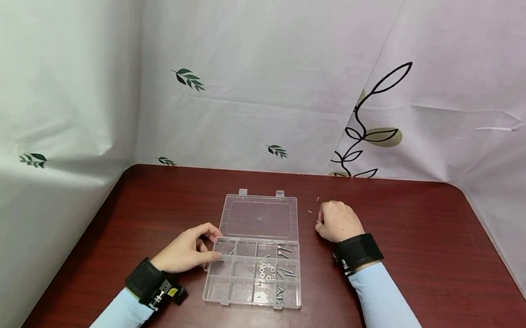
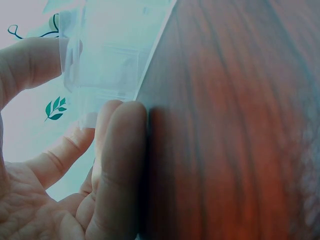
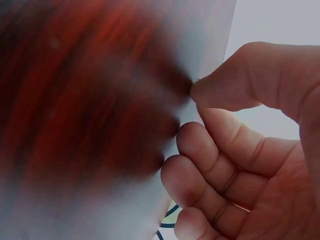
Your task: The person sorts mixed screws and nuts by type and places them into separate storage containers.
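A clear plastic compartment box (image 1: 242, 288) lies on the table with its lid (image 1: 260, 217) folded back away from me. Its compartments hold screws (image 1: 285, 251), white washers (image 1: 262, 269) and other small metal pieces. My left hand (image 1: 185, 250) grips the box's left edge, thumb over the rim and fingers along its side; the left wrist view shows this grip close. To the right of the lid, my right hand (image 1: 341, 221) is down at the table, thumb and index fingertips together at a tiny light screw-like piece (image 1: 318, 221). In the right wrist view that piece is hidden.
Two tiny pieces, one nearer (image 1: 309, 211) and one farther (image 1: 318, 198), lie loose on the table between the lid and the right hand. The dark red wooden table (image 1: 430, 250) has a white patterned cloth (image 1: 255, 64) behind it and at both sides.
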The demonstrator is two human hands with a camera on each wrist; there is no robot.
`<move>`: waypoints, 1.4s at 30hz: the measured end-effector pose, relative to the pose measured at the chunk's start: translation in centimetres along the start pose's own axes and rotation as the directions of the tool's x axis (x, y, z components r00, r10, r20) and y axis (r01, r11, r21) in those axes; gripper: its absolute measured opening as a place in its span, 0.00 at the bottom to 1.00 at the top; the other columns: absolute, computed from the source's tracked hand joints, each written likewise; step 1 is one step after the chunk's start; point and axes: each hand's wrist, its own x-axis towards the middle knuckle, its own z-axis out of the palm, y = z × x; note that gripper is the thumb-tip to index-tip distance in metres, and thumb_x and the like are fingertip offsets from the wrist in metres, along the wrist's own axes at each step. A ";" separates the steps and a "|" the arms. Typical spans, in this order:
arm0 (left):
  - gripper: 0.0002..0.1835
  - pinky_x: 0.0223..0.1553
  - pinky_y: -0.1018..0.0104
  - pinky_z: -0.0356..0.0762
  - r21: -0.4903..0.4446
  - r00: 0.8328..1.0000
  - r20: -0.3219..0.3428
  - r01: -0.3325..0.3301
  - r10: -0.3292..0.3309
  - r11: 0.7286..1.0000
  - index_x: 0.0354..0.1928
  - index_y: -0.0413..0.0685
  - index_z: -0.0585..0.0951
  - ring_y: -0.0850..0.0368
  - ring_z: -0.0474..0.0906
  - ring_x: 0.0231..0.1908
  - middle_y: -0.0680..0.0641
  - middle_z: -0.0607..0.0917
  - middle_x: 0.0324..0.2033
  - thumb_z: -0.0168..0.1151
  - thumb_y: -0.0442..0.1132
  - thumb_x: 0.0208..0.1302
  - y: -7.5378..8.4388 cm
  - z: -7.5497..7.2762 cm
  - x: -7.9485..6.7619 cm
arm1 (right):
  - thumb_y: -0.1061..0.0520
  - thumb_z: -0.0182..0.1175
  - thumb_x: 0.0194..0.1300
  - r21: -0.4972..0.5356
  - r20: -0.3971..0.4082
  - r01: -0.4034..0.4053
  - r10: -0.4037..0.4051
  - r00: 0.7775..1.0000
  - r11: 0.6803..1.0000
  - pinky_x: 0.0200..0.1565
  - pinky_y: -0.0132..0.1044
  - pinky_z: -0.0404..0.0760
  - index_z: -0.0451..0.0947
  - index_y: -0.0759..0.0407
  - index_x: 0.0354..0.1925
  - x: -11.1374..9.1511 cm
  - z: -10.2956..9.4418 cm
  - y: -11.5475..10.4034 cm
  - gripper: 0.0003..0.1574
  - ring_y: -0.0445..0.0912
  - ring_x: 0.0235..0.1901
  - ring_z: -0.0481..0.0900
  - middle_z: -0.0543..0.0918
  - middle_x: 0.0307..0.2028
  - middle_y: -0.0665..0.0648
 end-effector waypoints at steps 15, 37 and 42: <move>0.26 0.22 0.65 0.77 0.033 1.000 -0.008 -0.004 0.004 0.999 0.52 0.47 0.77 0.58 0.75 0.22 0.43 0.75 0.42 0.71 0.52 0.56 0.1 0.0 0.0 | 0.57 0.61 0.44 0.031 -0.073 0.088 -0.086 0.994 0.996 0.33 0.41 0.78 0.71 0.49 0.19 0.1 -0.4 -2.3 0.07 0.45 0.24 0.73 0.71 0.19 0.46; 0.26 0.23 0.61 0.81 -0.008 1.000 0.002 -0.005 0.005 1.000 0.53 0.46 0.76 0.57 0.76 0.22 0.43 0.76 0.43 0.71 0.50 0.57 0.2 0.0 0.0 | 0.50 0.63 0.55 0.121 -0.057 0.579 -0.576 0.815 0.806 0.38 0.29 0.73 0.77 0.48 0.36 -3.2 0.2 -13.7 0.09 0.37 0.33 0.70 0.73 0.32 0.42; 0.26 0.23 0.62 0.81 0.003 1.000 -0.003 -0.006 0.006 1.000 0.53 0.46 0.77 0.57 0.76 0.23 0.43 0.76 0.42 0.71 0.50 0.57 0.2 0.0 0.0 | 0.45 0.64 0.58 0.152 -0.030 0.568 -0.570 0.821 0.809 0.44 0.31 0.77 0.80 0.51 0.50 -3.2 -0.1 -13.4 0.23 0.38 0.40 0.74 0.77 0.42 0.46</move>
